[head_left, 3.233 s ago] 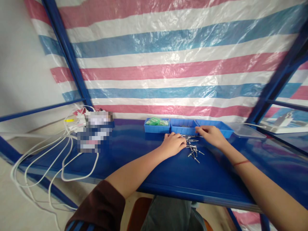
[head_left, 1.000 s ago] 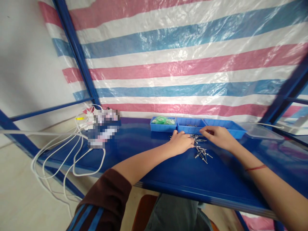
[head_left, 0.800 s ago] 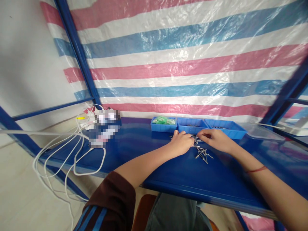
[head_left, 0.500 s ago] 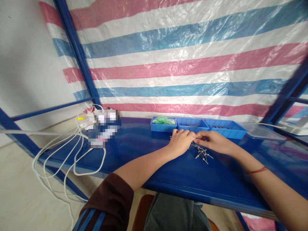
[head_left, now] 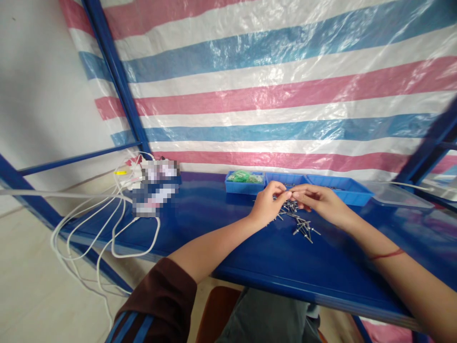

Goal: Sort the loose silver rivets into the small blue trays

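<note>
My left hand (head_left: 268, 205) and my right hand (head_left: 319, 202) are raised a little above the blue table (head_left: 250, 247) with their fingertips meeting in a pinch. Whatever small part they pinch is too small to make out. Under and between them lies a loose pile of thin metal pins (head_left: 298, 220). Just behind the hands stands a row of three blue trays: the left tray (head_left: 243, 182) holds green pieces, the middle tray (head_left: 289, 180) holds small metal parts, and the right tray (head_left: 341, 189) is partly hidden by my right hand.
White cables (head_left: 107, 224) loop off the table's left end beside a blurred-out box (head_left: 155, 188). A clear plastic lid (head_left: 396, 196) lies at the right. Blue frame posts (head_left: 117, 81) and a striped tarpaulin (head_left: 271, 90) close the back.
Both hands have lifted off the pin pile and come together, fingertips now touching in a pinch. The view has drifted slightly to the left.
</note>
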`<move>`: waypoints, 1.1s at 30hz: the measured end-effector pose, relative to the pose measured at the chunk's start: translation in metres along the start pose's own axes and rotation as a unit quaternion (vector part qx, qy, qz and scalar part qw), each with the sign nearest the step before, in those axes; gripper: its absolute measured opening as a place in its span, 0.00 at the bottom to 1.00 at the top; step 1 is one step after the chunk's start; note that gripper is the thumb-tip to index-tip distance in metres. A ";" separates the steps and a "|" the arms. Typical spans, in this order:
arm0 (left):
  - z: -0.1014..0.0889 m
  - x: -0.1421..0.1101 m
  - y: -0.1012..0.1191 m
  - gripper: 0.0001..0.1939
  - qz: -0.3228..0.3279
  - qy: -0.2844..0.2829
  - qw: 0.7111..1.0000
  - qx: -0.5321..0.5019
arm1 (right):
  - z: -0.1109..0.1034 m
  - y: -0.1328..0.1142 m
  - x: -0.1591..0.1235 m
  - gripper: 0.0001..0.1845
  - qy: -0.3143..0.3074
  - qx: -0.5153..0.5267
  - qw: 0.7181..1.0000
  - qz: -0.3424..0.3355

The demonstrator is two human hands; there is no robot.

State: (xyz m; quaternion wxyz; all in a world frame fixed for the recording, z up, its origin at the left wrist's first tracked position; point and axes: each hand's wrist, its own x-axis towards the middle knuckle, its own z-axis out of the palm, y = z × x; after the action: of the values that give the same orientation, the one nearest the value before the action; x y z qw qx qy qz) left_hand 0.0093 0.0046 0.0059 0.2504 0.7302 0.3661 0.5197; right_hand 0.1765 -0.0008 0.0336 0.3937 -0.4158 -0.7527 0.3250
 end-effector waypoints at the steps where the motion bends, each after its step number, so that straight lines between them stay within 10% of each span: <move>1: 0.001 0.000 0.000 0.07 -0.009 -0.001 1.000 -0.017 | 0.000 -0.001 -0.001 0.23 0.002 0.001 1.000 -0.001; 26: -0.005 0.001 -0.001 0.12 0.009 -0.088 0.996 0.013 | 0.008 -0.006 -0.003 0.18 0.096 -0.100 0.984 -0.115; 33: -0.011 0.005 -0.001 0.10 0.067 -0.011 0.993 0.099 | 0.003 -0.005 -0.001 0.17 0.099 -0.157 0.973 -0.135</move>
State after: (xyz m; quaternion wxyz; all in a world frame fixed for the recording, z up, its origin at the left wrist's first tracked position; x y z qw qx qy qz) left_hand 0.0000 0.0093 0.0113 0.1460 0.7797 0.3635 0.4885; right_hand 0.1725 -0.0040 0.0359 0.4366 -0.3965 -0.8008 0.1040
